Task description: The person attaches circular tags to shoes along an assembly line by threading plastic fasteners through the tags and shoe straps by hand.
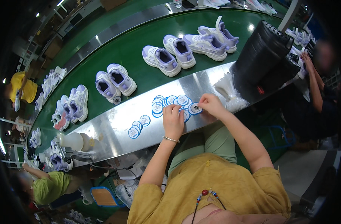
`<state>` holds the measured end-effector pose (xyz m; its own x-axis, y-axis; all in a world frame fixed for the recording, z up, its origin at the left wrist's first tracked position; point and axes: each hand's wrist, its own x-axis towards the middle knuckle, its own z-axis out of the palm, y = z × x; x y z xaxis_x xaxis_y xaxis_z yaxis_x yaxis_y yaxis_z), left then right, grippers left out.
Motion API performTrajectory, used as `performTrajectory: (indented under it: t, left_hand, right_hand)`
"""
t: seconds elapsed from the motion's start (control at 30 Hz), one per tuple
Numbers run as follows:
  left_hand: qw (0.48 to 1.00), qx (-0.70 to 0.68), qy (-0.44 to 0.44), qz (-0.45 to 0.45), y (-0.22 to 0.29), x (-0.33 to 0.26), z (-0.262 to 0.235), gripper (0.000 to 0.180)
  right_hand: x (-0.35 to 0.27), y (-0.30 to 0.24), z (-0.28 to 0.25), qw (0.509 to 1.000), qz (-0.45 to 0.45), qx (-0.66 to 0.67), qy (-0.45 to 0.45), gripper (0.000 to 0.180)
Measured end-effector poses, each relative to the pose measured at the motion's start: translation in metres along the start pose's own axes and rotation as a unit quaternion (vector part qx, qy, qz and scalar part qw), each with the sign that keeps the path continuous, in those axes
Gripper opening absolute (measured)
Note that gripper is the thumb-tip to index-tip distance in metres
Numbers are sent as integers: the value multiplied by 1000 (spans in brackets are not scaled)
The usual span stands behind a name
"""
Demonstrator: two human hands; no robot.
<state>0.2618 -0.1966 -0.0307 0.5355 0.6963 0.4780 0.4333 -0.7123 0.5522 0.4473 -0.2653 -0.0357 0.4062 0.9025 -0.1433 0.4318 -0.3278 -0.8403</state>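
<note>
A loose pile of round white tags with blue rims (158,108) lies on the metal ledge in front of me. My left hand (173,121) rests on the pile, palm down, its fingers lying over the tags. With thumb and forefinger together, my right hand (212,105) pinches the edge of a round tag (195,108) at the pile's right end. That tag has a small dark and silvery round piece on its face. A smaller cluster of similar tags (134,131) lies to the left, with a tag (144,120) at its upper right.
White-and-lilac sneakers (161,61) stand in pairs on the green conveyor belt (137,80) beyond the ledge. A bundle of whitish strands (230,91) and a tall black cylinder (265,52) sit at right. A pale container (71,142) stands at left. Other people work on both sides.
</note>
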Motion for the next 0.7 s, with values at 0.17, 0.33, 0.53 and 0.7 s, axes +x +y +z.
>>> performTrajectory:
  t: [0.17, 0.33, 0.53, 0.7]
  left_hand:
    - [935, -293, -88, -178, 5, 11, 4, 19]
    - [791, -483, -101, -362, 16, 17, 4, 15]
    - [828, -453, -32, -329, 21, 19, 3, 14]
    - [859, -418, -20, -295, 18, 17, 7, 16]
  right_hand:
    - [-6, -31, -30, 942, 128, 285, -126, 12]
    - [-9, -30, -8, 980, 1, 191, -61, 14]
    - [-24, -63, -6, 974, -203, -52, 85, 13]
    - [-16, -63, 5, 961, -221, -107, 132, 13]
